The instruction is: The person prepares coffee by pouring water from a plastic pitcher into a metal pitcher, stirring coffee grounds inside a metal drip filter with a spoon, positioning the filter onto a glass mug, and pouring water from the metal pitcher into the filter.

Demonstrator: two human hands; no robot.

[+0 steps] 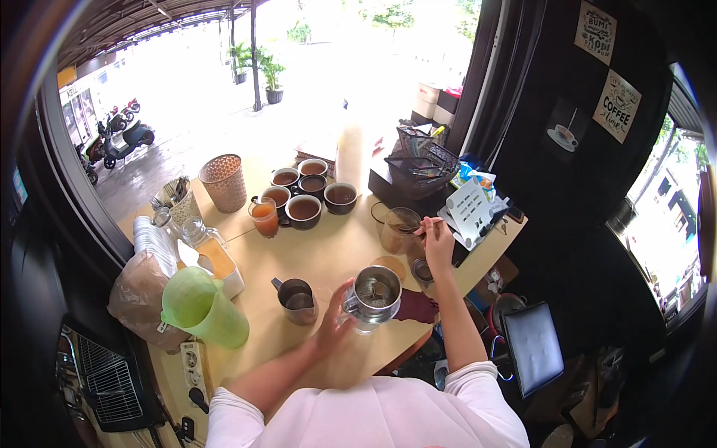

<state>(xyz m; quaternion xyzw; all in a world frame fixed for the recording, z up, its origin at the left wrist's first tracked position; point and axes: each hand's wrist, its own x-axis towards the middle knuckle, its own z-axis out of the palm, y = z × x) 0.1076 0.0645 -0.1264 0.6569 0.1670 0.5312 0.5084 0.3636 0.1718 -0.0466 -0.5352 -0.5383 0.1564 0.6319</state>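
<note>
My left hand (335, 319) is closed around the side of a metal drip coffee filter (377, 290), which sits over a clear glass (364, 326). Something dark shows inside the filter. My right hand (435, 240) pinches the thin handle of what looks like a spoon (413, 228), its far end down in a clear glass jar (394, 237). Dark contents show in the jar. A small round metal piece (422, 270) lies below my right hand. To the left of my left hand stands a metal milk pitcher (297, 301).
Several filled cups (304, 210) and a glass of orange drink (264, 217) stand mid-table. A green pitcher (205, 308), a power strip (194, 366) and a woven bin (223, 184) are at left. A black basket (423, 166) and a card (470, 212) are at right.
</note>
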